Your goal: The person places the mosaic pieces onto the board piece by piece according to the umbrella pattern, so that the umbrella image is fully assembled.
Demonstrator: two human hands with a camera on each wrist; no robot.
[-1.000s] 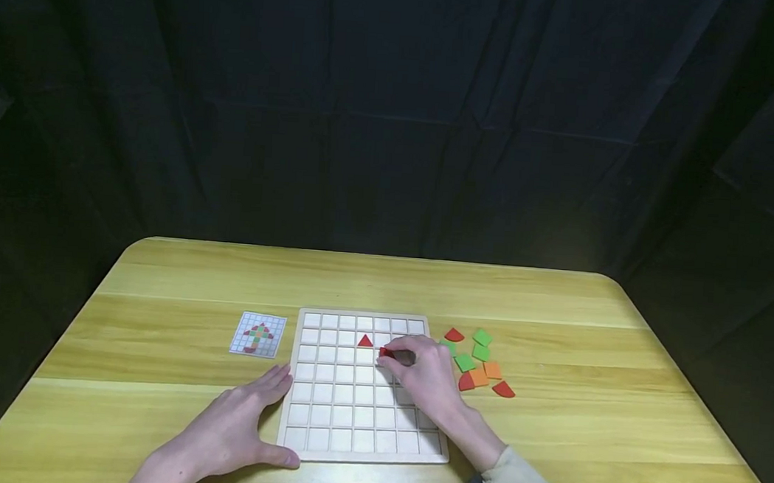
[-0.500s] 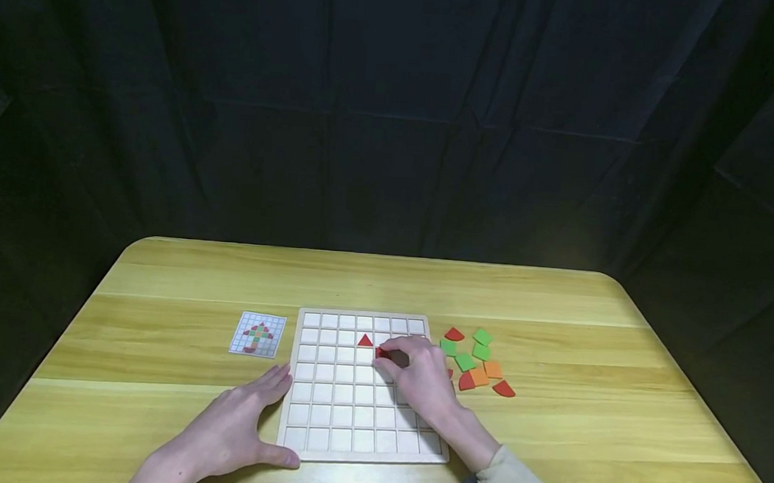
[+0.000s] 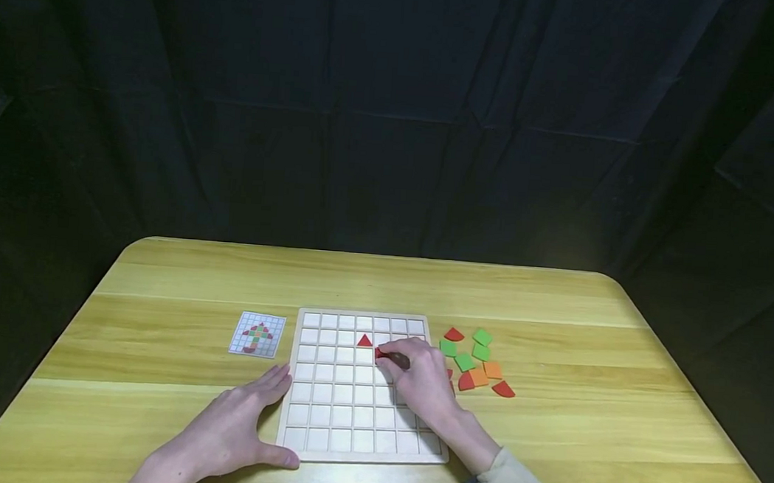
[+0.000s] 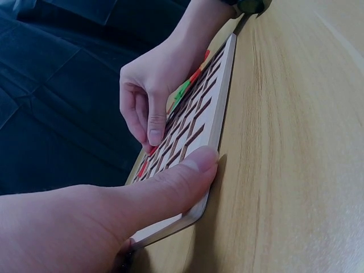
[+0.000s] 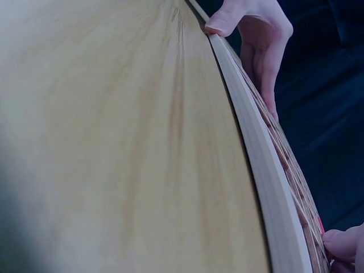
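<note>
A pale wooden grid board (image 3: 341, 416) lies flat on the table, and a red triangle tile (image 3: 365, 341) sits in one of its upper cells. Just right of that triangle, my right hand (image 3: 421, 376) pinches a red tile (image 3: 378, 352) between thumb and fingertips at the board's surface. The fingers cover most of this tile, so its shape cannot be told. My left hand (image 3: 232, 424) rests at the board's near left corner, fingers stretched along the left edge. In the left wrist view its thumb (image 4: 182, 173) lies against the board's edge.
Right of the board lie loose tiles: several green squares (image 3: 464, 362), orange squares (image 3: 492, 370) and red rounded pieces (image 3: 503, 389). A small pattern card (image 3: 258, 335) with a coloured figure on a grid lies left of the board. A dark curtain (image 3: 394, 124) hangs behind the table.
My right hand has shifted slightly left with the red tile, nearer to the red triangle. The left hand and the board look unmoved.
</note>
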